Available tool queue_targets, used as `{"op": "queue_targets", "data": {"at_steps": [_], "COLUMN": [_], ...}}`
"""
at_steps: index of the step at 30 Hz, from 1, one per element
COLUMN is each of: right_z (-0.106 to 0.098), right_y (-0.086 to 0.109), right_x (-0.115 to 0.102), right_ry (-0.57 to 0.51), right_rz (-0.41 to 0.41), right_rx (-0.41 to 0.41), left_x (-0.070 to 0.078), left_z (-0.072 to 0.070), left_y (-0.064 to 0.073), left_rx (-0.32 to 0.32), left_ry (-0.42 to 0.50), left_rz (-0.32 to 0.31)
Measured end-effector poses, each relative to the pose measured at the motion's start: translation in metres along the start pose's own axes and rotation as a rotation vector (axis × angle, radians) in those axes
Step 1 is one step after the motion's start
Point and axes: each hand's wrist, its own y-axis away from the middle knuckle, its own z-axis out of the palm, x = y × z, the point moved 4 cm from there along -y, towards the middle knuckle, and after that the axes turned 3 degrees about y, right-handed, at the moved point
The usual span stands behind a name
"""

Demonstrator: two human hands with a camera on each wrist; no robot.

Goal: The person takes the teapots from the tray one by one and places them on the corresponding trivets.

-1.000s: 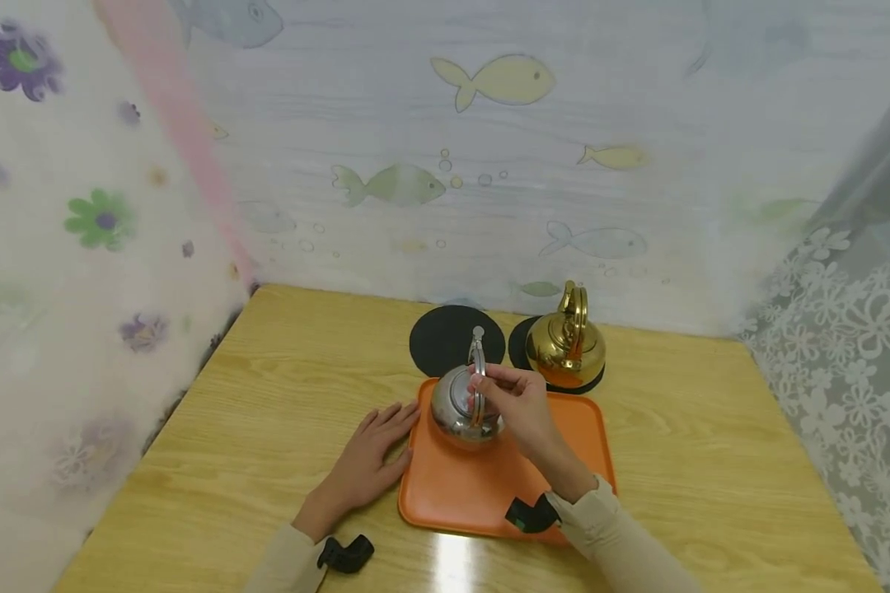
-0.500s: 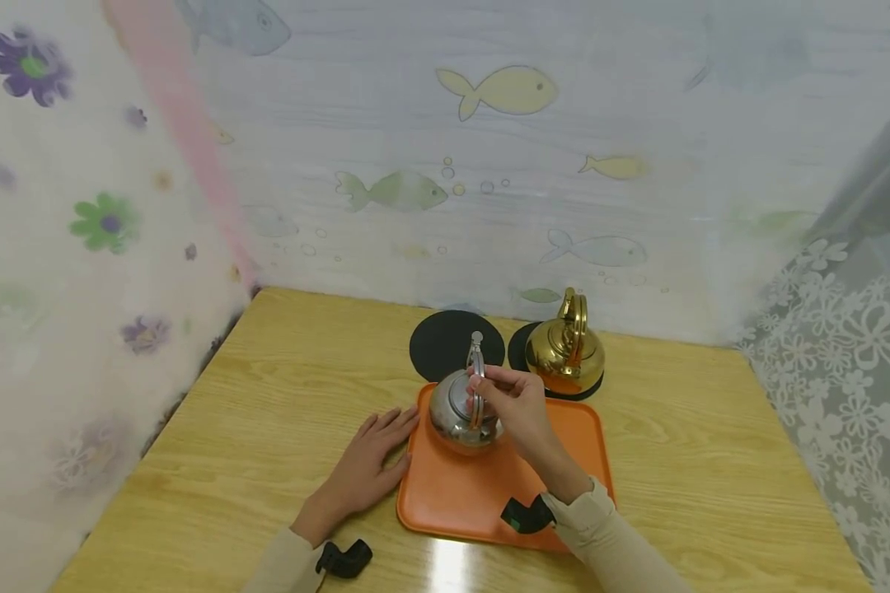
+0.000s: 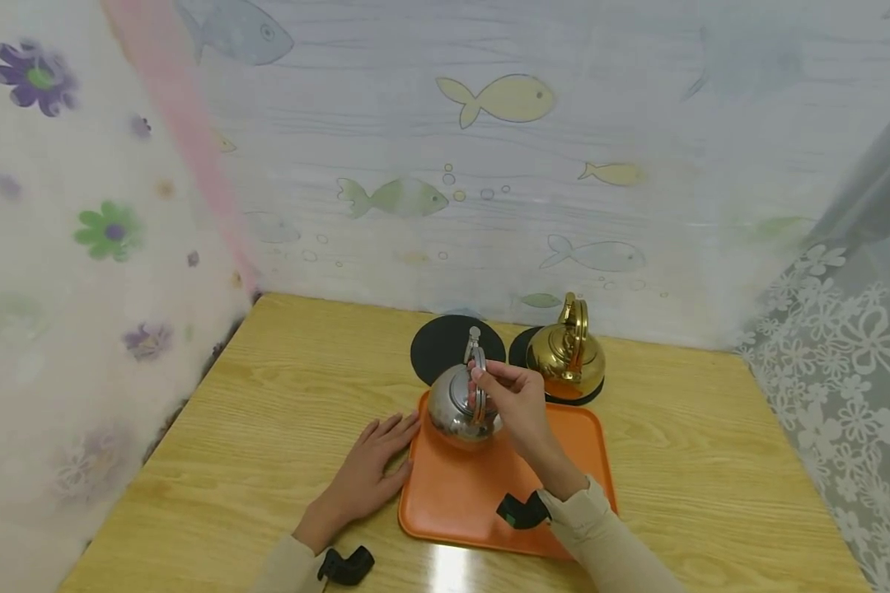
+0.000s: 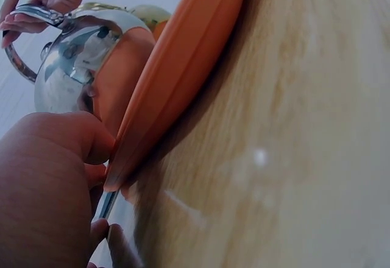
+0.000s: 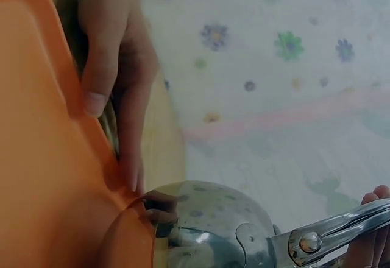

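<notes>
My right hand (image 3: pixel 522 412) pinches the upright handle of a shiny silver kettle (image 3: pixel 452 409) between thumb and fingers. The kettle is over the far left part of an orange tray (image 3: pixel 463 506); whether its base touches the tray, I cannot tell. Flat beside the tray's left edge lies my left hand (image 3: pixel 365 473), its fingers straight and its fingertips and thumb against the rim. In the left wrist view the tray's rim hides the base of the silver kettle (image 4: pixel 67 67). The right wrist view catches the kettle's body (image 5: pixel 213 237) and part of its handle.
Behind the tray lies a round black mat (image 3: pixel 448 346). A gold kettle (image 3: pixel 564 362) stands on a second black mat (image 3: pixel 519 350) to its right. A wood-grain table (image 3: pixel 289 371) is under everything, with a fish-patterned curtain (image 3: pixel 386 247) along its back.
The silver kettle, in my right hand, has shifted slightly up or back relative to the tray. My left hand stays at the tray's edge. The head view has tilted a little.
</notes>
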Motion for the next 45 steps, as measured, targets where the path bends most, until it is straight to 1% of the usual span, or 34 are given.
{"op": "queue_targets", "data": {"at_steps": [7,12,16,19,23,31,34,40,45], "right_z": [-0.002,-0.002,-0.002,-0.002,-0.001,-0.002,-0.003,-0.004,-0.005], "right_y": [-0.009,-0.013,-0.017,-0.020,-0.023,-0.033,-0.037,-0.043,-0.048], "right_x": [0.002,0.003,0.003,0.003,0.003,0.003,0.003,0.003,0.004], "right_ry": [0.010,0.016,0.028,0.053,0.070,-0.043,-0.062,-0.020,-0.025], "right_rz": [0.008,0.009,-0.019,-0.041,-0.035,0.000,0.014,0.024,0.025], "right_rx": [0.036,0.031,0.040,0.064,0.089,0.104,0.117,0.159,0.180], "left_x": [-0.002,-0.002,-0.002,-0.002,-0.002,-0.002,-0.002,-0.002,0.000], "left_z": [0.002,0.002,0.001,0.000,0.001,0.001,0.001,0.000,0.000], "left_y": [0.001,0.002,0.002,0.001,0.002,0.002,0.003,0.002,0.000], "left_rx": [0.001,-0.001,0.002,0.002,0.004,0.006,0.004,0.019,0.015], "left_ry": [0.002,-0.003,-0.006,-0.009,-0.010,-0.006,-0.011,-0.020,-0.011], "left_rz": [0.005,0.002,0.002,0.000,-0.004,-0.006,-0.007,0.010,0.012]}}
